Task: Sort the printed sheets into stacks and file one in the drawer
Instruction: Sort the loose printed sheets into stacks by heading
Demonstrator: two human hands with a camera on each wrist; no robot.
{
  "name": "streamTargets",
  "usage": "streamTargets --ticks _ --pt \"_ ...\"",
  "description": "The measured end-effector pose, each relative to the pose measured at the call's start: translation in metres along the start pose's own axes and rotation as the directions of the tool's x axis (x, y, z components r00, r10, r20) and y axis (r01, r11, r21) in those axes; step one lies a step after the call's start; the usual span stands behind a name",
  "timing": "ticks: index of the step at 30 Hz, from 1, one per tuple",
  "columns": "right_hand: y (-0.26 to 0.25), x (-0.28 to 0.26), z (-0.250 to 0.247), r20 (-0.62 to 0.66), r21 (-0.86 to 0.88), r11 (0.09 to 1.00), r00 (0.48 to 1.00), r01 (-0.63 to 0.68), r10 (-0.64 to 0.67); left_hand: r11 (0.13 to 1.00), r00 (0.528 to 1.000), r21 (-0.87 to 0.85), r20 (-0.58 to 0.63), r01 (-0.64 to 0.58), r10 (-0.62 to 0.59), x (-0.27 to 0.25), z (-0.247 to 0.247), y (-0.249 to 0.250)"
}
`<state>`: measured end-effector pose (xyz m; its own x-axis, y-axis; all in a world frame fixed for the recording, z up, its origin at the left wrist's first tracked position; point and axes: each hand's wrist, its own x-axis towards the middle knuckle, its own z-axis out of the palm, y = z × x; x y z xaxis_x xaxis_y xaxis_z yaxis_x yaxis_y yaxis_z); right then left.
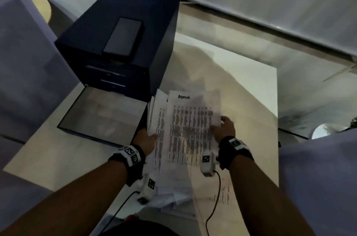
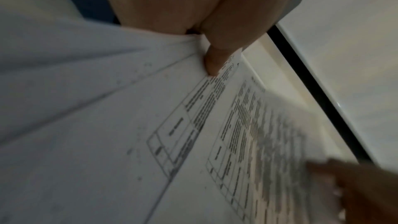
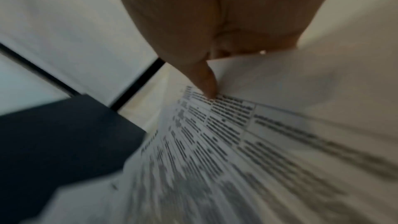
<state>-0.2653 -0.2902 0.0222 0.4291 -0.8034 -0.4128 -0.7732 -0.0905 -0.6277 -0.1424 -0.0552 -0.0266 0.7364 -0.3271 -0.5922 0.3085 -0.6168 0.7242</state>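
On our left wrist (image 1: 129, 155) we wear a black strap with a white band on top, and this band carries square black-and-white markers. At about five o'clock from this strap there is a small white camera unit (image 1: 147, 187), also with such a marker, and a thin black cable (image 1: 123, 203) goes out of it toward seven o'clock. Our right wrist (image 1: 234, 149) has the same black strap with white marker blocks. Its white camera unit (image 1: 208, 163) sits at about eight o'clock from the strap, and its black cable (image 1: 215, 203) curves toward six o'clock. Both forearms are bare, without sleeves.
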Motion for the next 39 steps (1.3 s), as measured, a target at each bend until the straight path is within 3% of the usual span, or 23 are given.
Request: streamTargets --ticks 2,4,6,8,10,13,16,20,24,28,31,34,39 --pt "0.021 -0.006 0.008 0.014 -0.109 0.987 0.992 -0.120 0.122 1.000 1.000 -0.016 -0.028 0.012 -0.012 0.000 0.000 0.000" --pt "0.032 -0.018 0.021 0.105 -0.194 0.976 0.987 -0.099 0.121 0.998 0.998 -0.050 -0.043 0.038 -0.040 -0.002 0.005 0.001" --pt "0.032 -0.030 0.035 0.165 -0.140 0.990 0.986 0.000 0.023 0.991 0.997 -0.113 -0.005 0.070 -0.071 -0.005 0.012 0.004" --pt "0.029 -0.037 0.044 0.120 -0.068 0.998 0.993 0.006 0.002 0.987 0.997 -0.144 0.009 0.071 -0.071 -0.003 0.015 0.002" --pt "0.027 -0.043 0.047 0.088 -0.035 0.999 0.996 -0.017 0.020 0.993 0.999 -0.109 -0.001 0.050 -0.051 -0.001 0.014 -0.003" --pt "0.034 -0.048 0.050 0.162 -0.022 1.000 0.987 -0.009 0.013 0.999 1.000 0.048 -0.003 -0.016 0.016 -0.004 0.014 -0.004" --pt "0.040 -0.047 0.041 0.076 0.093 0.995 0.997 -0.023 0.016 0.990 0.991 0.074 -0.053 -0.117 0.121 -0.013 0.013 0.002" --pt "0.037 -0.048 0.015 0.094 0.246 0.968 0.994 0.040 -0.065 0.926 0.939 -0.165 -0.005 -0.339 0.343 -0.035 -0.008 0.026" --pt "-0.002 -0.053 -0.023 0.095 0.444 0.887 0.978 0.125 -0.185 0.836 0.895 -0.418 0.108 -0.355 0.433 -0.058 -0.039 0.066" --pt "-0.040 -0.072 -0.057 -0.077 0.584 0.748 0.939 0.315 -0.335 0.725 0.843 -0.565 0.093 -0.393 0.530 -0.073 -0.061 0.103" --pt "-0.043 -0.080 -0.055 -0.139 0.577 0.711 0.907 0.401 -0.398 0.689 0.822 -0.554 0.014 -0.468 0.570 -0.076 -0.059 0.105" --pt "-0.034 -0.077 -0.037 -0.157 0.448 0.767 0.885 0.460 -0.439 0.717 0.816 -0.493 0.023 -0.493 0.577 -0.073 -0.053 0.090" --pt "-0.025 -0.065 -0.018 -0.161 0.445 0.809 0.923 0.384 -0.350 0.791 0.829 -0.336 0.047 -0.512 0.557 -0.058 -0.043 0.076"
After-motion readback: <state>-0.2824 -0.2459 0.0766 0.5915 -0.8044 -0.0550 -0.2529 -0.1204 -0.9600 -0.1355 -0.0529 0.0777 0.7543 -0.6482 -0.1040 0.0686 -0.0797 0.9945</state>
